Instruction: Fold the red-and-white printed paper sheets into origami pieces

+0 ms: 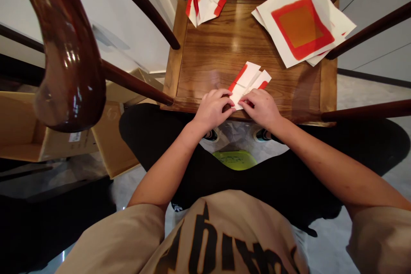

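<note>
A folded strip of white and red paper (246,78) lies tilted near the front edge of the wooden chair seat (218,51). At its lower left side, my left hand (215,106) is closed with thumb and fingers pinching the paper's edge. Opposite it, my right hand (261,105) presses bent fingers and thumb on the lower right part. My fingers cover the strip's lower sides; its upper end, with two flaps and a lengthwise gap, shows plainly.
A folded red and white paper piece (207,2) sits at the seat's back left. Square sheets with a red and orange print (302,25) are stacked at the back right. Dark wooden rails flank the seat. Cardboard boxes (112,137) and a green lid-like object (236,159) are on the floor.
</note>
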Demonstrator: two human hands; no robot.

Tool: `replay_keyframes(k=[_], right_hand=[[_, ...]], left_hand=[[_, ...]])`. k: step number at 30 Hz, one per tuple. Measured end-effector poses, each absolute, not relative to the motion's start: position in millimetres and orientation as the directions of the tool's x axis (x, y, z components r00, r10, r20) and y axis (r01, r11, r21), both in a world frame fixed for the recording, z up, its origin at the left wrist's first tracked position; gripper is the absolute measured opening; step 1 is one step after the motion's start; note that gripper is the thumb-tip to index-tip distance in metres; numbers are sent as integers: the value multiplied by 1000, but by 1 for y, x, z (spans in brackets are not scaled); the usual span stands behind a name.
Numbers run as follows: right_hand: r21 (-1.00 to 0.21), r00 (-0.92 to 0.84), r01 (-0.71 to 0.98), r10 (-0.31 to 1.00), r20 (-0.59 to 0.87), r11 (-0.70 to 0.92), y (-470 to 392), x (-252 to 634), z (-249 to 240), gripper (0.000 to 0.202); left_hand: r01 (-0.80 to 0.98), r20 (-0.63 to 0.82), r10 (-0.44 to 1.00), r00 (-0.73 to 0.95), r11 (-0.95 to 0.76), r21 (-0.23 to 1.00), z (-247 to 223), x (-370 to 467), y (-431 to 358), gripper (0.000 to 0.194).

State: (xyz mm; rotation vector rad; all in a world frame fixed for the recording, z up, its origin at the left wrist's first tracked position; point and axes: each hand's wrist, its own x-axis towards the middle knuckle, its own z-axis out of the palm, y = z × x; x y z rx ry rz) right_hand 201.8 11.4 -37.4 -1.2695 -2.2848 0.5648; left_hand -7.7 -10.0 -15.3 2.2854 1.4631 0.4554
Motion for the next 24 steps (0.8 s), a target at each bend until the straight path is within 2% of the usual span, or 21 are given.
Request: replay_keyframes(k=[11,14,17,19,21,24], right_hand=[[-507,-476,684,847,235,525,11,201,-40,23],[-493,-419,700,856,303,517,4,205,-34,25],[-427,-358,753,857,371,500,-17,207,-23,27],[-370,-402,783,860,313,501,-37,202,-18,31],[-322,-433,827,888,157,460,-56,193,-17,42],[-244,-346,917,933,-102,314,-74,177,-20,60]], left_hand=[[796,59,920,388,-367,481,-18,-7,-9,12],[801,56,919,390,-368,471,-17,-6,-8,13],[804,66,923,379,-363,471,-15,-6,-9,13],[804,64,925,374,-358,474,-15,-6,-9,12],[801,63,924,378,-360,479,-15,-7,-8,12],[795,72,922,380,-365,484,-16,-7,-7,13]])
